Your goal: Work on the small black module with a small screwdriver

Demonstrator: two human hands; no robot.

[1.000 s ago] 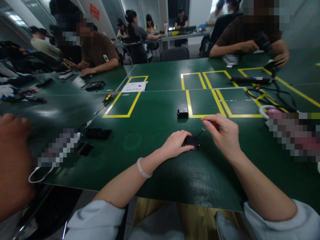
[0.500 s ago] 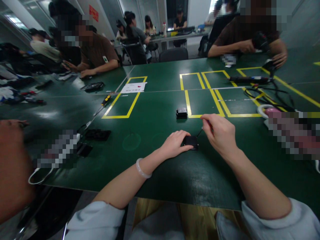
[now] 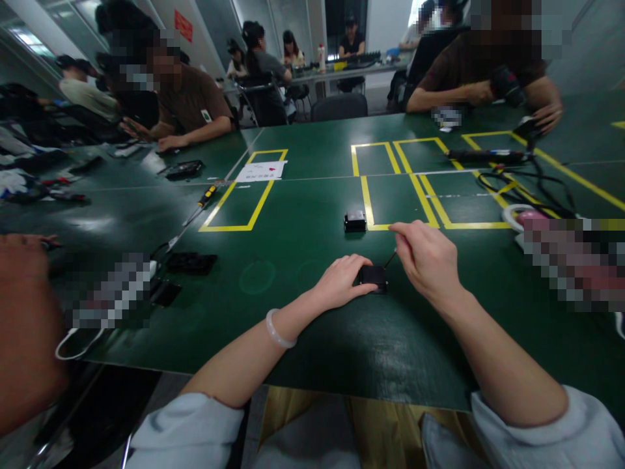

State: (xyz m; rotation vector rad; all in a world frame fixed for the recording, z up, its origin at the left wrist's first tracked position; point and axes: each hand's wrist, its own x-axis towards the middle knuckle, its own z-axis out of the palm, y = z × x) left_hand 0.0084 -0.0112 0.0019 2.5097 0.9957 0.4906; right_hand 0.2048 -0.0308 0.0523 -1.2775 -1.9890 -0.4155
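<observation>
On the green table, my left hand grips a small flat black box from its left side, thumb along the near edge and fingers over the far edge. My right hand is closed around a screwdriver. Only its thin dark shaft shows, slanting down to the box's far right corner; the handle is hidden inside the hand. Whether the tip sits in a screw is too small to tell. Just beyond the box stands another small black block with a shiny top.
Yellow tape rectangles mark the table. A yellow-black screwdriver and black parts lie to the left. Cables and a white tape roll lie right. A co-worker's arm is at left; another person holds a power tool.
My right hand has shifted very slightly left and up, with its fingers turned a little around the screwdriver. My left hand and the black box stay put.
</observation>
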